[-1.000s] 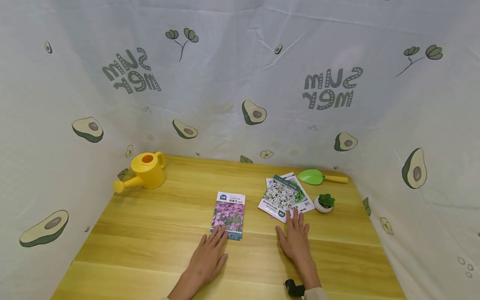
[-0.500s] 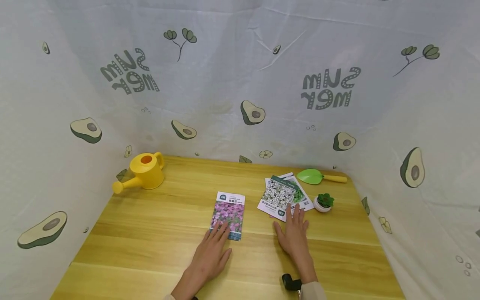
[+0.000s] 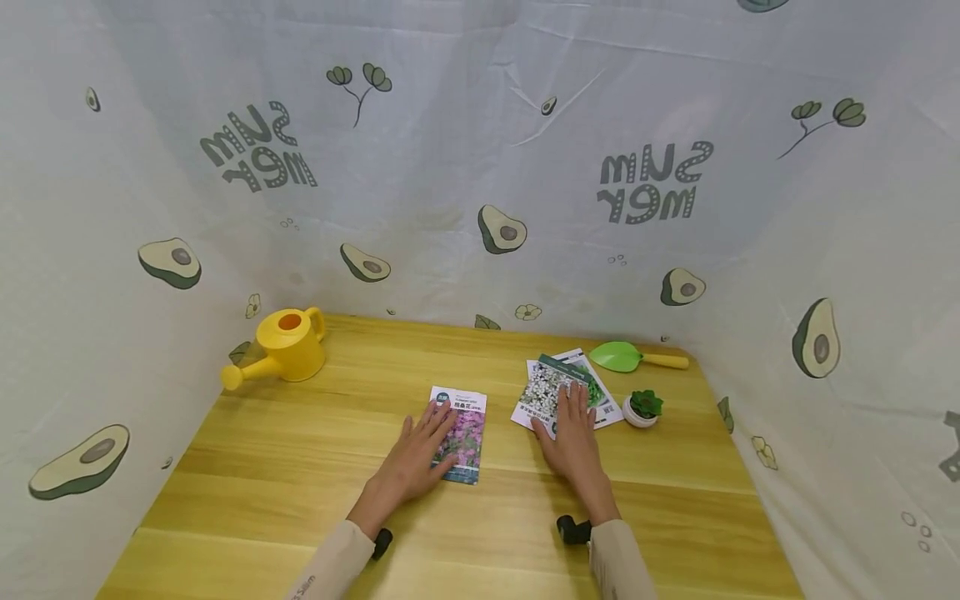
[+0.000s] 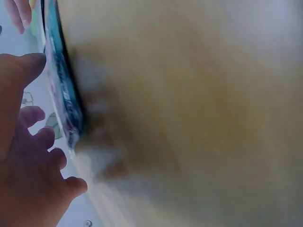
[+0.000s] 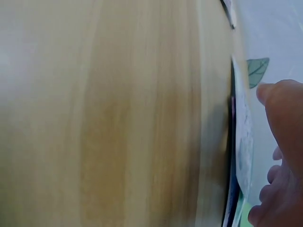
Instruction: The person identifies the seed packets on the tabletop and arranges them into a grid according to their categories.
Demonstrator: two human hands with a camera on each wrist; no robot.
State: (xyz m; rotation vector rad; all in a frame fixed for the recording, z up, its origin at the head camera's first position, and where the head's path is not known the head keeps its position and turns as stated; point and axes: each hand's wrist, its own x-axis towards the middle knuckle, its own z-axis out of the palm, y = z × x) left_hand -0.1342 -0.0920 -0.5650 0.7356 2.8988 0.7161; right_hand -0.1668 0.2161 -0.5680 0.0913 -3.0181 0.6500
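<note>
Pale sleeves at near edge, left sleeve (image 3: pixel 330 567) and right sleeve (image 3: pixel 621 558), small black device (image 3: pixel 382 543) at left wrist, another black piece (image 3: pixel 573 531) at right wrist. Both forearms reach forward over wood-grain table (image 3: pixel 300 521), angled slightly inward.

Left hand (image 3: pixel 412 458) palm down over pink-flower packet (image 3: pixel 470 429), fingers extended forward, thumb out to the side across packet's lower part; relaxed open pose, grips nothing. Left wrist view: fingers spread, slightly bent, shadow on table. Contact with packet: can't tell.

Right hand (image 3: pixel 573 442) palm down over the near part of white-flower packet (image 3: pixel 540 393), fingers forward, thumb out toward left hand; also relaxed, nothing gripped. Right wrist view: thumb tip stands clear of packet edge; other fingers' contact can't be told. White-flower packet lies on top of green-leaf packet (image 3: pixel 609 410), fanned, on right half of table. Pink-flower packet lies flat, roughly mid-table, well apart from that pile.

Potted succulent (image 3: pixel 643 408) just right of the pile. Yellow watering can (image 3: pixel 296 350) far left, spout toward left. Green trowel (image 3: pixel 617 357) behind pile, yellow handle to right. Avocado-print curtain (image 3: pixel 442 167) behind everything
</note>
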